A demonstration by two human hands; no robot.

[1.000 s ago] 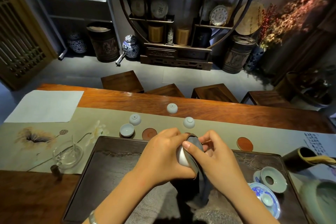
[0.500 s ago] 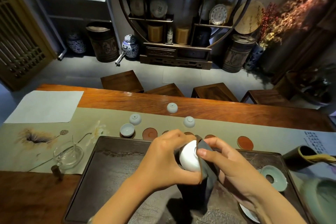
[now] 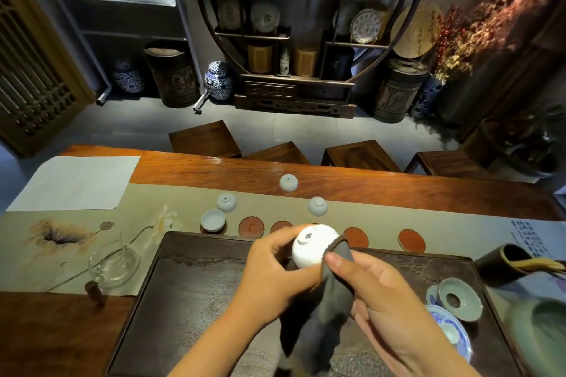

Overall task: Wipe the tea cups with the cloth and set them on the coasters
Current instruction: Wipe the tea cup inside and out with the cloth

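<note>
My left hand [image 3: 275, 269] holds a white tea cup [image 3: 312, 246] with its foot turned up and away from me, above the dark tea tray [image 3: 190, 285]. A dark grey cloth [image 3: 321, 315] hangs below the cup, pinched against its side by my right hand [image 3: 379, 300]. Beyond the tray's far edge runs a row of round red-brown coasters [image 3: 251, 226], [image 3: 355, 236], [image 3: 411, 240]. One upright cup [image 3: 213, 220] stands on the leftmost coaster. Three cups rest upside down on the runner behind: [image 3: 227, 202], [image 3: 288, 182], [image 3: 317, 206].
A glass pitcher [image 3: 115, 266] sits left of the tray. At the tray's right end lie a celadon strainer [image 3: 459, 300] and a blue-and-white saucer [image 3: 450, 330]. A dark tool holder [image 3: 502, 263] and a green bowl [image 3: 542, 333] are at the far right. Stools stand beyond the table.
The cup has turned in my left hand so more of its white body and foot shows. My right hand has slid down and right along the cloth.
</note>
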